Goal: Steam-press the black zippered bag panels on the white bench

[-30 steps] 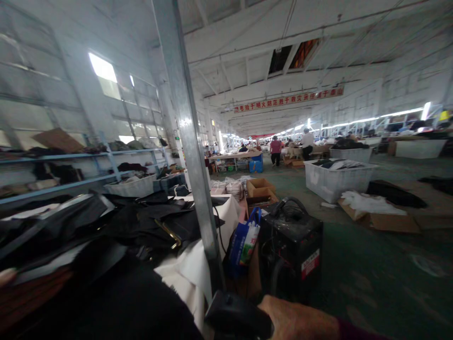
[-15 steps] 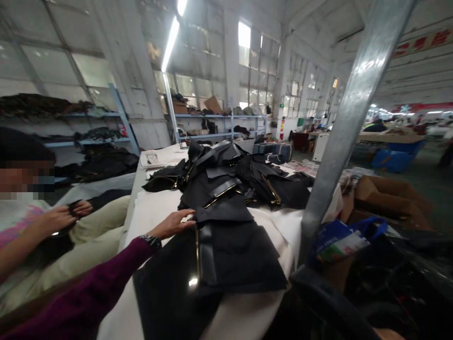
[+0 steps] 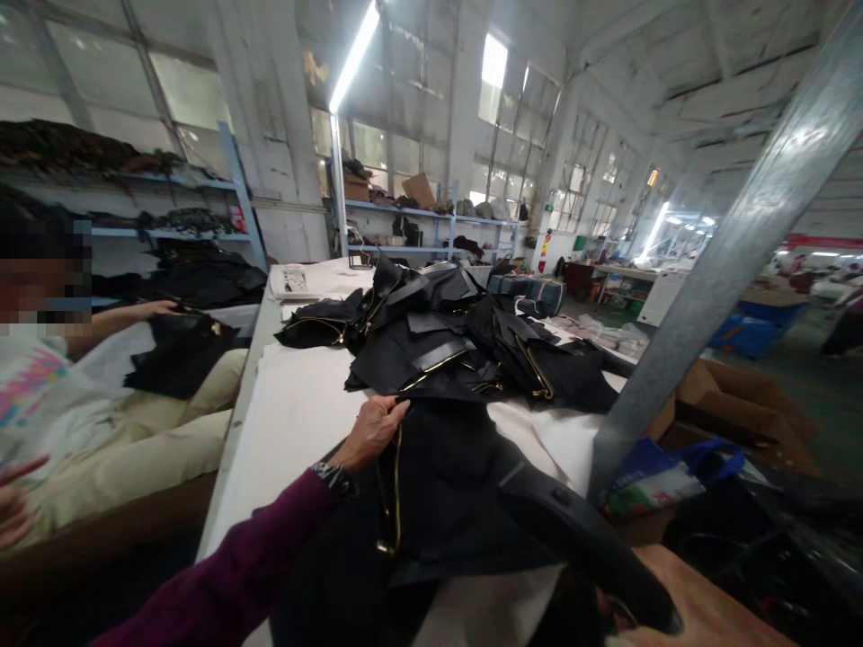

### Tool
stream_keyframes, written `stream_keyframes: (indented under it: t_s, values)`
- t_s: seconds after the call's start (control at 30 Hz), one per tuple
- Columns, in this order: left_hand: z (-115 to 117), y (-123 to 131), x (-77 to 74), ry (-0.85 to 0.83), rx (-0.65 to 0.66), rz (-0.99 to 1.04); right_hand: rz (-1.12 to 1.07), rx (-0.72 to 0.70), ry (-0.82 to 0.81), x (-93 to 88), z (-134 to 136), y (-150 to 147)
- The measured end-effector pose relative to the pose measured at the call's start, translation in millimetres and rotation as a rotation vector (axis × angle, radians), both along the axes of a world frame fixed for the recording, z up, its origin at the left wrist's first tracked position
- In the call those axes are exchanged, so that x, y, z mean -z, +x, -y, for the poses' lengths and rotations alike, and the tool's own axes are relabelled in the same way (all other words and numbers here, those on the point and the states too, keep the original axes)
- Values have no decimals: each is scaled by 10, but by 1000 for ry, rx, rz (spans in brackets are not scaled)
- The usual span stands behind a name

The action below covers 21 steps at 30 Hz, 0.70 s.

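My left hand (image 3: 372, 429), with a purple sleeve and a patterned wristband, pinches the top edge of a black fabric piece (image 3: 458, 476) with a gold zipper. The piece hangs down toward me, its zipper running along the left side. At the lower right, my right hand (image 3: 694, 593) is partly out of frame and wrapped round a long, curved black handheld tool (image 3: 580, 530). The tool's front end lies over the right part of the fabric; I cannot tell whether it touches. Beyond is a pile of similar black pieces (image 3: 431, 314) with gold zippers.
A white-covered table (image 3: 283, 395) stretches ahead. A slanting metal post (image 3: 715, 270) stands at right, near a blue bag (image 3: 674, 472) and cardboard boxes (image 3: 742, 395). At left, a seated co-worker (image 3: 40, 395) has black zippered fabric (image 3: 179, 350) on the lap. Shelves (image 3: 404, 211) line the wall.
My left hand has moved slightly right and closed on the fabric's edge, raising it. The black tool has come up and left over the fabric. The co-worker's hands have moved apart.
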<state>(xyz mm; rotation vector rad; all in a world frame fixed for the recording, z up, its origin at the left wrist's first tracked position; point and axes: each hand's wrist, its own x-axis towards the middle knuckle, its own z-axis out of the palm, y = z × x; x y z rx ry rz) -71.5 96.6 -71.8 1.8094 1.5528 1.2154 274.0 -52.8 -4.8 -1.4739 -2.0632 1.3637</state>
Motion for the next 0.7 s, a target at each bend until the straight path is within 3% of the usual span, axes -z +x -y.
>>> stream_keyframes:
  t_s: [0.17, 0.27, 0.7]
  values:
    - [202, 167, -75, -40, -142, 141, -167, -99, -150, -94, -261, -361]
    - [308, 241, -100, -59, -163, 184, -233, -129, -144, -109, -401, -585]
    - [549, 341, 36, -161, -44, 396, -280, -45, -96, -79, -827, -967]
